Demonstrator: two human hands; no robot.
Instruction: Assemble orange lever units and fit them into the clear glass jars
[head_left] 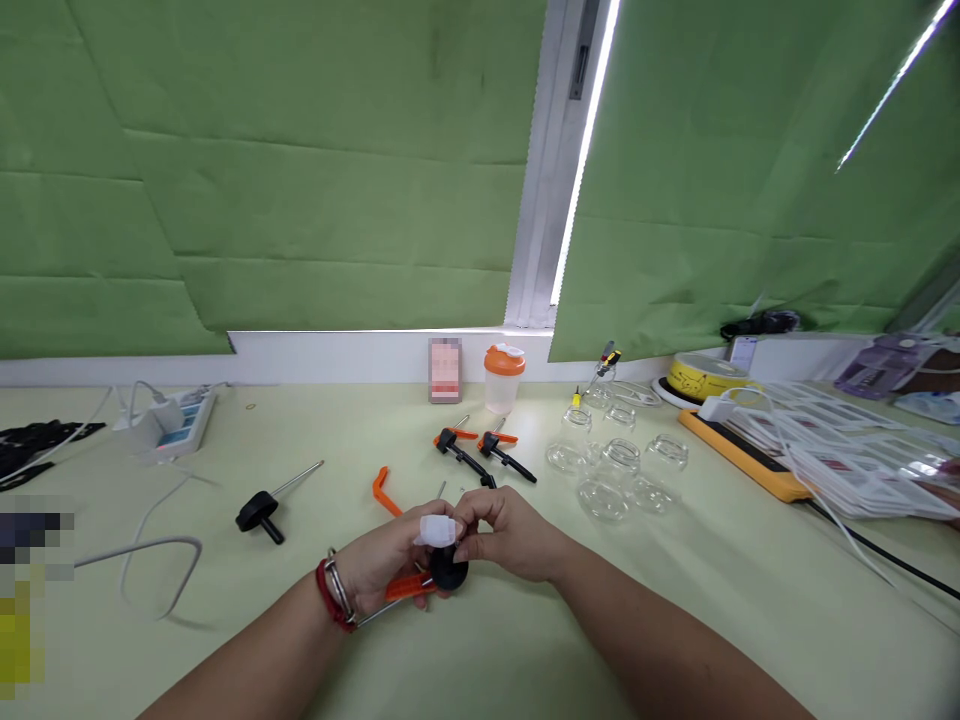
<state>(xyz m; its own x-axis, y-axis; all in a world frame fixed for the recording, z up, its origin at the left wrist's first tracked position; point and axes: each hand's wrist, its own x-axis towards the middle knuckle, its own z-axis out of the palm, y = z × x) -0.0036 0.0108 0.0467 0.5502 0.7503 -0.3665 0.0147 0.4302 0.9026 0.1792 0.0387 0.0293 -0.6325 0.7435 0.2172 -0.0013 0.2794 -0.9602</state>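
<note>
My left hand (386,562) grips a small clamp with an orange lever and a black round head (448,572); its metal rod runs back under my wrist. A white bandage wraps one left finger. My right hand (508,532) meets the left over the clamp and pinches its top with the fingertips. Both hands hover just above the pale green table (315,620), at its near middle.
Two more orange-and-black clamps (484,452) and a loose orange lever (383,491) lie beyond my hands. A black knob with a metal rod (264,508) lies left. Several clear glass jars (615,465) stand right, an orange-lidded cup (503,378) behind. Power strip and cables at left.
</note>
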